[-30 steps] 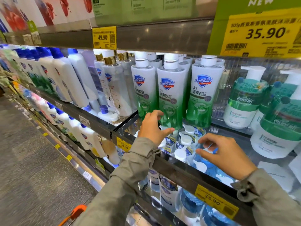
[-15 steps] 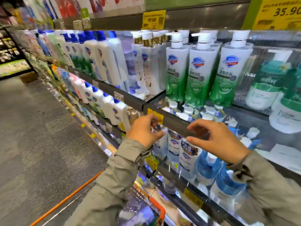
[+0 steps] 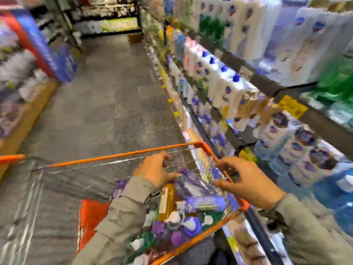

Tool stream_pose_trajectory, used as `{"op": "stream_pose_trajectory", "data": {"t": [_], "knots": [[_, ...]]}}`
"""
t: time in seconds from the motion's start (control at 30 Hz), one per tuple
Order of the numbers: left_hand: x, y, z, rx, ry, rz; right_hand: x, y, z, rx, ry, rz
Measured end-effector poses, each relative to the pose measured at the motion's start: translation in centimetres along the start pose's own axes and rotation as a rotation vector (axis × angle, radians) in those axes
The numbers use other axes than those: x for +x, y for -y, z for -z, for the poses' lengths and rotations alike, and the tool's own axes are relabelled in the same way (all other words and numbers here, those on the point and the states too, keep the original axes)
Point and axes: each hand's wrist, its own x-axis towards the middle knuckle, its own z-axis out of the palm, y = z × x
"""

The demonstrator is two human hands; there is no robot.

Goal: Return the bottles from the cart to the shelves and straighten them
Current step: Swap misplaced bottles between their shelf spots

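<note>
Left hand (image 3: 152, 170), right hand (image 3: 250, 181) over cart (image 3: 114, 155) — fingers apart, purple bottle (image 3: 191, 185) between them

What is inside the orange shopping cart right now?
The cart holds loosely piled purple bottles, an amber bottle, and white and purple caps. The left hand and sleeve cover part of the pile, lower layers are buried, and blur hides the labels.

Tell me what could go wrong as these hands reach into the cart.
The bottles lie jumbled in the cart; pulling one may tumble others.
The left hand and right hand hover by the wire rim; fingers may snag.
The cart stands close to the shelves; a swung bottle might knock stock.
</note>
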Motion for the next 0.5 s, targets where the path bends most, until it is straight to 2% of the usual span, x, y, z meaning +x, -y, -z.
{"op": "stream_pose_trajectory", "data": {"t": [0.2, 0.33, 0.4, 0.5], "knots": [[-4.3, 10.2, -2.4, -0.042, -0.029, 0.232, 2.6, 1.2, -9.1, -0.024, 0.204, 0.088], [-5.0, 15.8, -5.7, -0.058, -0.044, 0.407, 5.0, -0.7, -14.4, -0.046, 0.373, 0.126], [-4.5, 17.9, -7.3, -0.076, -0.042, 0.456, 6.6, -2.4, -16.7, -0.083, 0.420, 0.119], [-3.5, 20.1, -10.1, -0.020, 0.049, 0.463, 8.4, -5.1, -19.8, -0.124, 0.518, 0.078]]}}
